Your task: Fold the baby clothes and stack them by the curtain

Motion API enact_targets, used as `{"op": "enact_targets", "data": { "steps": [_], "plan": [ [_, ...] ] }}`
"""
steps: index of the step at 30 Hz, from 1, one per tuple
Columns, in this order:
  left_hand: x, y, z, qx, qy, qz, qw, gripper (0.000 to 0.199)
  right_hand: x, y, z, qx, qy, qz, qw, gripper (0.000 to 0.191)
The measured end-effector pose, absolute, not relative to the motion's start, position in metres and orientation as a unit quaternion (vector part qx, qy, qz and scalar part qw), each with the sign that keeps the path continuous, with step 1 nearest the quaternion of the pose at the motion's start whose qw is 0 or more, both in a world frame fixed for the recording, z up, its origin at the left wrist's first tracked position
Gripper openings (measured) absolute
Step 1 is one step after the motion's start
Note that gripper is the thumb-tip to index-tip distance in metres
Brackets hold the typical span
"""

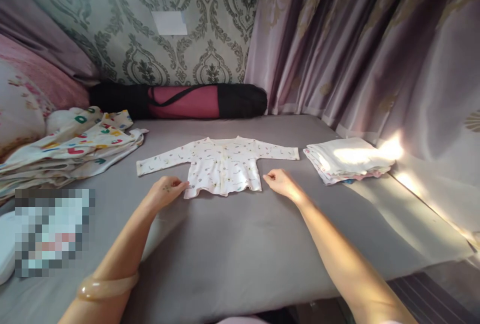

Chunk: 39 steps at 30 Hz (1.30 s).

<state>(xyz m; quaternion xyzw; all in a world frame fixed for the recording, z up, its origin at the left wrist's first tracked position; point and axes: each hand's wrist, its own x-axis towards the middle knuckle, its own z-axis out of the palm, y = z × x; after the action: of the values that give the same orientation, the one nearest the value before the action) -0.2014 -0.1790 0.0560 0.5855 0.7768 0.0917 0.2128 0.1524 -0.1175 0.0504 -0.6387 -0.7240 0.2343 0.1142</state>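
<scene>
Clock positions were read from the shirt.

Shirt [224, 168], one, white, long-sleeved, small scattered print: lay flat and face-on, neckline at 12, sleeves reaching toward 9 and 3, hem rippled along 6.

Left hand [165, 192], one: at 8 o'clock, fingers mostly drawn in, fingertips at the hem's corner. Whether they gripped cloth could not be told. Bangle [108, 287], pale, on the forearm.

Right hand [283, 184], one: near 4 o'clock, thumb and fingers closed together, no cloth visible in them, just beside the shirt's edge.

Handling notes, by judgement: the step looked like straightening the hem. It called for a light, matched pull at both lower corners, toward 8 and 4, flattening the ripples without stretching the cloth. The right fingertips wanted a hold level with the left, so that the front seam ran straight from 12 to 6. The sleeves were best left undisturbed.

Surroundings: sheet [232, 244], grey, underneath; stack [347, 159] of folded cloth, partly sunlit, at 3; pile [90, 140] of loose printed clothes at 9; bag [183, 102], long, black and maroon, at 11; curtain [322, 39], mauve, between 1 and 2; wall [210, 9], patterned, at 12.
</scene>
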Motion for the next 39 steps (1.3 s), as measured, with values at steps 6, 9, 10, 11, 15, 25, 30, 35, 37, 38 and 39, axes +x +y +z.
{"op": "enact_targets", "data": {
  "steps": [6, 9, 10, 11, 15, 25, 30, 35, 37, 38, 39],
  "plan": [
    [-0.186, -0.188, 0.047, 0.585, 0.766, 0.154, 0.218, 0.044, 0.134, -0.138, 0.057, -0.659, -0.721, 0.197, 0.089, 0.03],
    [-0.183, -0.19, 0.042, 0.579, 0.765, 0.183, 0.214, 0.041, 0.128, -0.142, 0.055, -0.66, -0.72, 0.196, 0.086, 0.024],
    [-0.182, -0.19, 0.04, 0.574, 0.768, 0.196, 0.206, 0.04, 0.126, -0.143, 0.054, -0.661, -0.718, 0.197, 0.087, 0.02],
    [-0.182, -0.191, 0.039, 0.568, 0.771, 0.209, 0.2, 0.039, 0.125, -0.143, 0.053, -0.662, -0.716, 0.2, 0.09, 0.017],
    [-0.181, -0.194, 0.038, 0.537, 0.781, 0.243, 0.207, 0.038, 0.125, -0.141, 0.05, -0.658, -0.715, 0.202, 0.123, 0.016],
    [-0.192, -0.198, 0.041, 0.551, 0.726, 0.3, 0.282, 0.056, 0.141, -0.135, 0.05, -0.601, -0.725, 0.295, 0.162, 0.031],
    [-0.199, -0.198, 0.04, 0.596, 0.741, 0.208, 0.231, 0.053, 0.143, -0.142, 0.06, -0.596, -0.753, 0.255, 0.113, 0.038],
    [-0.202, -0.2, 0.036, 0.629, 0.74, 0.156, 0.181, 0.048, 0.143, -0.143, 0.059, -0.59, -0.773, 0.216, 0.085, 0.038],
    [-0.203, -0.2, 0.034, 0.643, 0.735, 0.145, 0.158, 0.046, 0.144, -0.142, 0.056, -0.586, -0.781, 0.2, 0.081, 0.037],
    [-0.204, -0.2, 0.032, 0.65, 0.732, 0.141, 0.146, 0.046, 0.145, -0.141, 0.055, -0.584, -0.785, 0.192, 0.079, 0.037],
    [-0.205, -0.2, 0.031, 0.656, 0.73, 0.137, 0.136, 0.046, 0.146, -0.141, 0.054, -0.581, -0.788, 0.187, 0.078, 0.037]
  ]
}}
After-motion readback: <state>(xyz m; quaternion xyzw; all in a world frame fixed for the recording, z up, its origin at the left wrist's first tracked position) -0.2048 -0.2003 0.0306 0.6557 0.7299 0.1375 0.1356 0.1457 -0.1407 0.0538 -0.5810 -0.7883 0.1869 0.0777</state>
